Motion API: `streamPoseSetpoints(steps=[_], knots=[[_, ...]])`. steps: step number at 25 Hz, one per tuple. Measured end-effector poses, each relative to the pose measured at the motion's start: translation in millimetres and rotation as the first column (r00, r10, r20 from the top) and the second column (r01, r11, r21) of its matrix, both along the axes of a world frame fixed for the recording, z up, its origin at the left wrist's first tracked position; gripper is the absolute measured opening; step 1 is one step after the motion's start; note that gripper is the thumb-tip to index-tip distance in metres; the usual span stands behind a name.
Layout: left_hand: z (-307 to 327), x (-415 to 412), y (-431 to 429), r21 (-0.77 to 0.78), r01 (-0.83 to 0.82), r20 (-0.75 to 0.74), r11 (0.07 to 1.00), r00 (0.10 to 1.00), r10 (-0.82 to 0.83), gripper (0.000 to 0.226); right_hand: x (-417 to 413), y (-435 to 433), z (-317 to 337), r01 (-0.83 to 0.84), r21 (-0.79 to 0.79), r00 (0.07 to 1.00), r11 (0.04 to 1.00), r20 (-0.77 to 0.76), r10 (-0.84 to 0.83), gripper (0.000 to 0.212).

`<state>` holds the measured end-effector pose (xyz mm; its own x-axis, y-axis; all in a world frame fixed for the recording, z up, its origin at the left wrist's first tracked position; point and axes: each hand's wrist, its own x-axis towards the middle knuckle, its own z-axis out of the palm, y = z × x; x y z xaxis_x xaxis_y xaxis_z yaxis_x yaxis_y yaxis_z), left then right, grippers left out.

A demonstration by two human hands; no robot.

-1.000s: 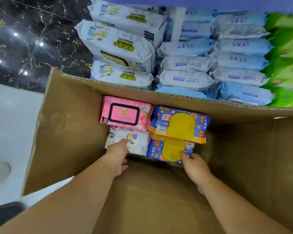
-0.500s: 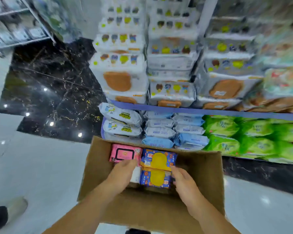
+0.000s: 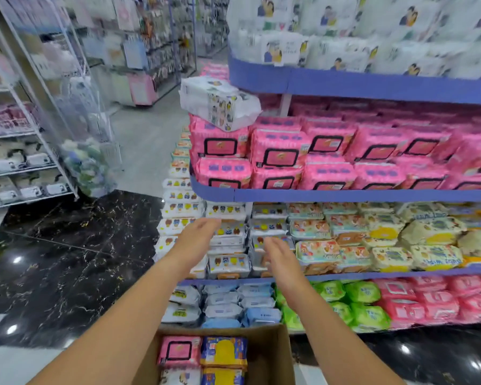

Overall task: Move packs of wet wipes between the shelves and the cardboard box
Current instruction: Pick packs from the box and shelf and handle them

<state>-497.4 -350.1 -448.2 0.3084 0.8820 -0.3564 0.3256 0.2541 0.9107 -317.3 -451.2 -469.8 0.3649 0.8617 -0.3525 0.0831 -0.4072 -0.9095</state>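
Above the brown cardboard box (image 3: pixel 270 357), left hand (image 3: pixel 197 237) and right hand (image 3: pixel 278 254) hover empty, fingers straight. White cartoon-printed wipe packs (image 3: pixel 228 263) sit stacked on the blue-edged shelf (image 3: pixel 372 273) straight ahead between them, long sides outward; the left hand seems nearer.

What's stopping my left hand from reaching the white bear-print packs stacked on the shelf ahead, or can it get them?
Probably yes. The left hand is open, empty and raised just before the white bear-print packs, with nothing visible between them; the right hand is off to the side.
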Motion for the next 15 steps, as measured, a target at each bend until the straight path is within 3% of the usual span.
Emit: streamPoseSetpoints(steps=[5,9,11,13,15], knots=[[74.5,47.7,42.2,0.151,0.031,0.031,0.988,0.999,-0.036,0.036,53.4,32.0,66.6,0.0,0.12,0.999,0.993,0.052,-0.007,0.048],[130.1,87.5,101.3,0.216,-0.07,0.06,0.974,0.996,0.058,0.033,106.3,92.1,109.9,-0.079,0.198,0.993,0.977,0.097,0.061,0.05],[155.0,106.7,135.3,0.165,-0.232,0.12,0.959,0.97,0.213,0.035,132.3,127.5,122.4,-0.103,0.236,0.991,0.966,0.109,0.078,0.052],[174.4,129.1,169.8,0.005,-0.397,0.273,0.918,0.883,0.381,0.041,155.4,161.2,129.7,-0.109,0.266,0.991,0.958,0.104,0.084,0.053],[185.1,154.4,197.4,-0.118,-0.432,0.322,0.894,0.835,0.446,0.036,178.6,188.5,129.8,-0.125,0.278,0.99,0.952,0.101,0.101,0.051]])
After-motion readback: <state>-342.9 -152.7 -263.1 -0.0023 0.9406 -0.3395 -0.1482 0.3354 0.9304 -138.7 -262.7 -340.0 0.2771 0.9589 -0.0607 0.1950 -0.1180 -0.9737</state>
